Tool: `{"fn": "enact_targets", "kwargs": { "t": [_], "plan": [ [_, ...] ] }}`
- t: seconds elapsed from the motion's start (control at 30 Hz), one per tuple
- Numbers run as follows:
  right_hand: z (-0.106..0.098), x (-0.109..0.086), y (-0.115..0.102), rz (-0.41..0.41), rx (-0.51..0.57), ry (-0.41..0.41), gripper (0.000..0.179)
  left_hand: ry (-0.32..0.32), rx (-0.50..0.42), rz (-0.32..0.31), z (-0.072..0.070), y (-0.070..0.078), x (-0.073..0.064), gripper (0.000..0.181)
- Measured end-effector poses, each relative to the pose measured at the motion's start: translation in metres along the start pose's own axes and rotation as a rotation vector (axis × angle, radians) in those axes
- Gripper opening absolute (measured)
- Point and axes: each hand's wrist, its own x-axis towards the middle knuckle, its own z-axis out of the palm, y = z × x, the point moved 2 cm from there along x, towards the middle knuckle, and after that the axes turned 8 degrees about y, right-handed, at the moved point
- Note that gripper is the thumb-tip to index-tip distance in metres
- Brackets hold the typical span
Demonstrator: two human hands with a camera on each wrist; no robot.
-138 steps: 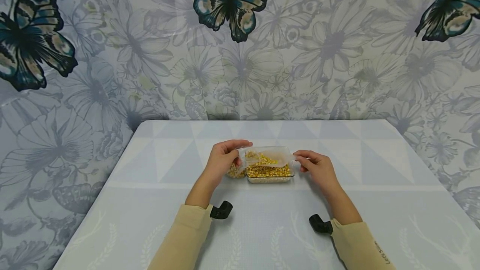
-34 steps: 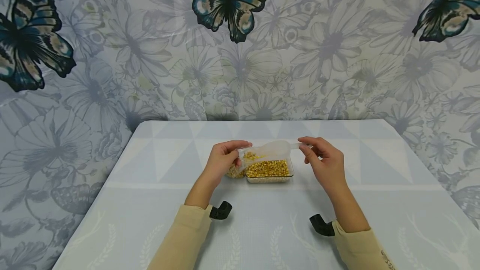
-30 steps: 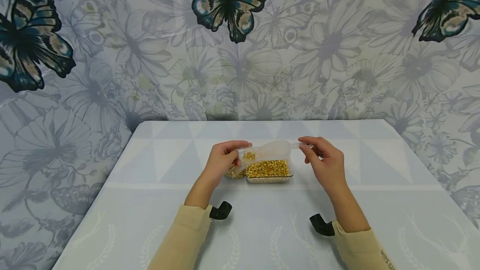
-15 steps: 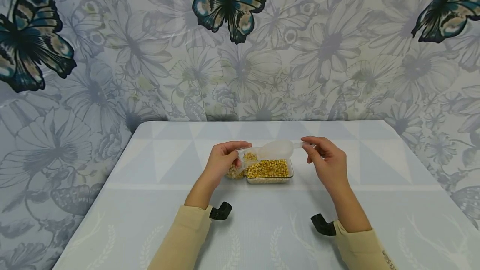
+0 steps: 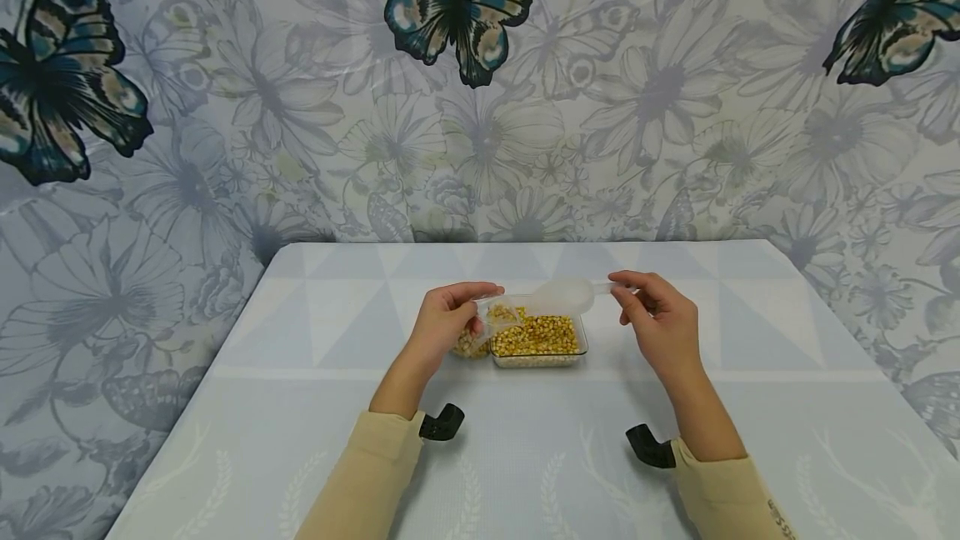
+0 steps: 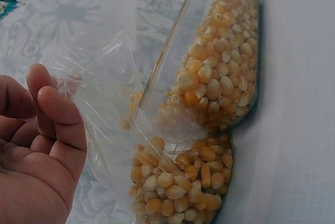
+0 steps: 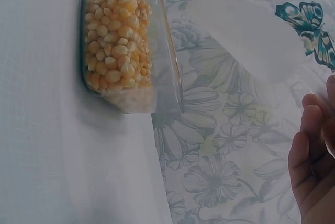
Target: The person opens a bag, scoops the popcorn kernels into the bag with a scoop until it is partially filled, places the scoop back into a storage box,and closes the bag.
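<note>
A clear plastic bag (image 5: 471,346) with corn kernels in its bottom stands against the left end of a glass container. My left hand (image 5: 444,317) pinches the bag's upper edge; in the left wrist view its film (image 6: 107,109) stretches from the fingers toward the container. Loose corn kernels (image 5: 536,337) fill much of the rectangular glass container (image 5: 542,362). My right hand (image 5: 662,322) pinches the handle of a translucent plastic scoop (image 5: 564,296), whose bowl hangs above the container's back edge, near the bag's mouth. Whether the scoop holds kernels is hidden.
The pale table (image 5: 337,457) carries a printed triangle and leaf pattern. Behind its far edge rises a wall covering (image 5: 480,157) with flowers and butterflies. A black wrist mount (image 5: 442,422) shows at the left sleeve, another (image 5: 649,446) at the right.
The scoop has risen from low over the container's kernels to above its back edge. My right hand has shifted right, lately a little more. My left hand keeps its place on the bag.
</note>
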Motion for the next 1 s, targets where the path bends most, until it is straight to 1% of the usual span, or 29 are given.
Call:
{"fn": "enact_targets", "kwargs": {
  "t": [0.13,0.2,0.3,0.37,0.47,0.67,1.0],
  "plan": [
    [-0.001,0.000,-0.011,-0.002,-0.001,-0.004,0.016,0.002,-0.001,-0.002,0.000,0.001,-0.001,0.039],
    [-0.001,0.000,-0.007,0.001,-0.019,-0.006,0.016,0.003,-0.003,-0.004,0.000,0.002,-0.002,0.039],
    [-0.001,0.001,0.005,0.001,-0.045,-0.010,0.017,0.003,-0.007,-0.003,0.000,0.002,-0.002,0.039],
    [0.000,0.000,0.015,-0.003,-0.068,-0.013,0.019,0.002,-0.009,-0.001,0.000,0.002,-0.002,0.039],
    [0.000,0.000,0.022,-0.018,-0.087,-0.026,0.018,0.000,-0.009,0.000,0.000,0.001,-0.002,0.039],
    [0.000,-0.001,0.027,-0.038,-0.135,-0.059,0.016,0.006,-0.012,0.004,0.000,0.000,-0.001,0.040],
    [0.003,-0.003,0.033,-0.066,-0.165,-0.101,0.016,0.001,-0.017,-0.001,-0.001,-0.001,0.000,0.038]
  ]
}}
